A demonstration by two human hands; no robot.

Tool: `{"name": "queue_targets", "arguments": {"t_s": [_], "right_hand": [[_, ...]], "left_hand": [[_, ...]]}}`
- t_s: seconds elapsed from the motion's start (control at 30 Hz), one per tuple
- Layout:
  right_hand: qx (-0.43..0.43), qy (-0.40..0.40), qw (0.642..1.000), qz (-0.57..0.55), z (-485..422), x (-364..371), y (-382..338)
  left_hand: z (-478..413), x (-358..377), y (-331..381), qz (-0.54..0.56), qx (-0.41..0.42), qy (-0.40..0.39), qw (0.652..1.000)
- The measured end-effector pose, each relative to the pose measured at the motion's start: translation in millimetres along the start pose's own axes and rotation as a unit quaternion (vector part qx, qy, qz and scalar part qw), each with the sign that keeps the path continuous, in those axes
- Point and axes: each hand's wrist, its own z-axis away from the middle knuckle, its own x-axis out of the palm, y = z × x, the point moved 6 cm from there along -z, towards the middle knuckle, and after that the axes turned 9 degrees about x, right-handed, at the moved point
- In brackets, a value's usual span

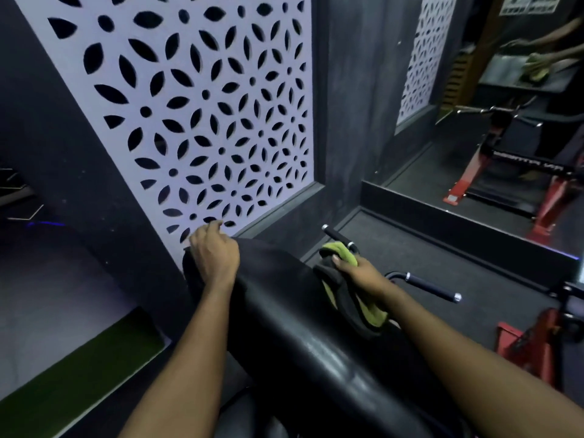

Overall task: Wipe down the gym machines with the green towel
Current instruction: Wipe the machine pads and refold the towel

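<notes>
Gripping green towel (344, 254) with right hand (358, 270) fingers on right flank of black pad (284, 314) — pad stretching ahead, left hand (215, 257) curled over far end.

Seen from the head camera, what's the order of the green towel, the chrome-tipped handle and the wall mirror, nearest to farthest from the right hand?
1. green towel: gripped in the right hand, against the black pad.
2. chrome-tipped handle: just to its right.
3. wall mirror: far back, upper right.
</notes>
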Motion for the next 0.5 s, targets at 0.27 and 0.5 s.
{"name": "queue_targets", "arguments": {"t_s": [0.27,0.5], "right_hand": [[-0.188,-0.099,0.959,-0.189,34.9,-8.6,-130.3],[-0.143,-0.08,0.942,-0.291,31.9,-16.3,-148.0]], "left_hand": [[6.9,4.1,129.5,0.207,0.205,-0.418,0.86],[-10.1,-25.3,163.2,0.17,0.207,-0.448,0.853]]}}
